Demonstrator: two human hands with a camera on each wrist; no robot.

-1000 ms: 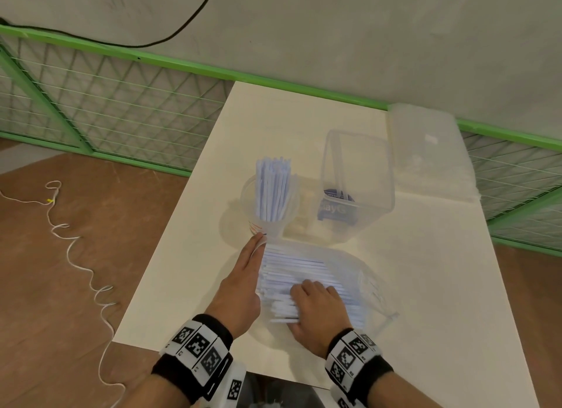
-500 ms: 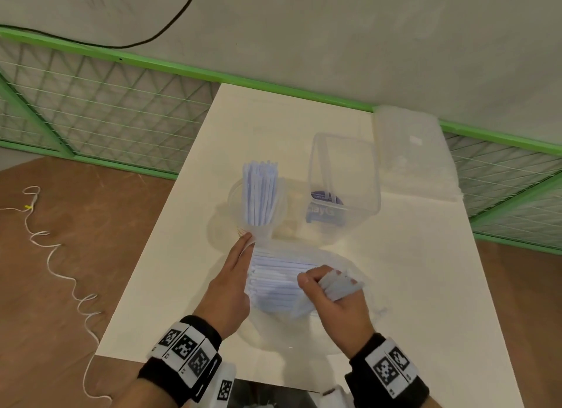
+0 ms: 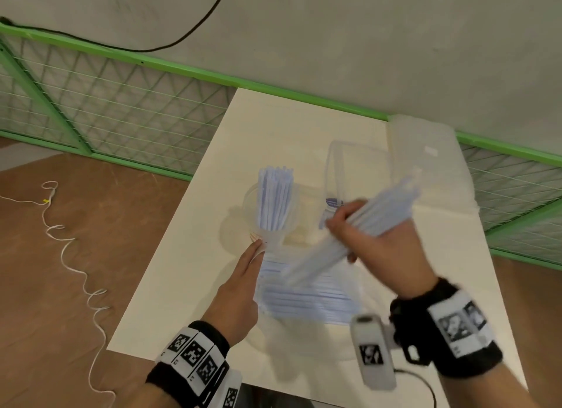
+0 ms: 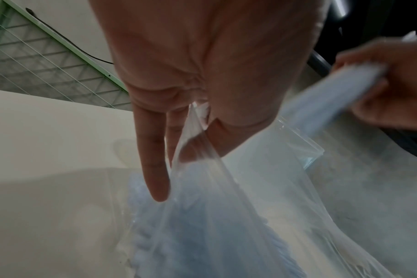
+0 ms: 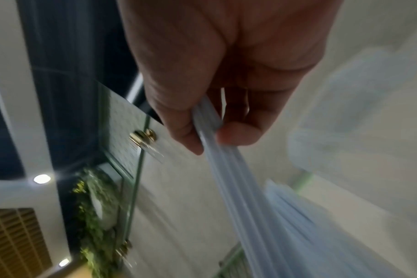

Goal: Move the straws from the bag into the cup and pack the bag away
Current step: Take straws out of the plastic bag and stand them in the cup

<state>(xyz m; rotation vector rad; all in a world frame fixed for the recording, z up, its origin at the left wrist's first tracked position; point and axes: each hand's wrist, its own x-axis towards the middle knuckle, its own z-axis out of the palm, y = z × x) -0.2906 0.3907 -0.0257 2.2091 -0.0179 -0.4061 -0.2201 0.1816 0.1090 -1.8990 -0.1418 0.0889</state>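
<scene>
Cup point(image 3: 271, 213) partly filled; right hand point(image 3: 377, 243) grips a lifted bundle of straws point(image 3: 359, 228); left hand point(image 3: 240, 289) pinches the bag point(image 3: 307, 298), more straws inside.

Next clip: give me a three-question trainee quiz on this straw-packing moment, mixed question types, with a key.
1. True or false: the right hand grips a bundle of straws lifted clear of the bag.
2. The left hand holds: A) the cup, B) the bag's edge, C) nothing.
3. Fill in: the cup already holds ___.

Key: 1 true; 2 B; 3 straws.
</scene>
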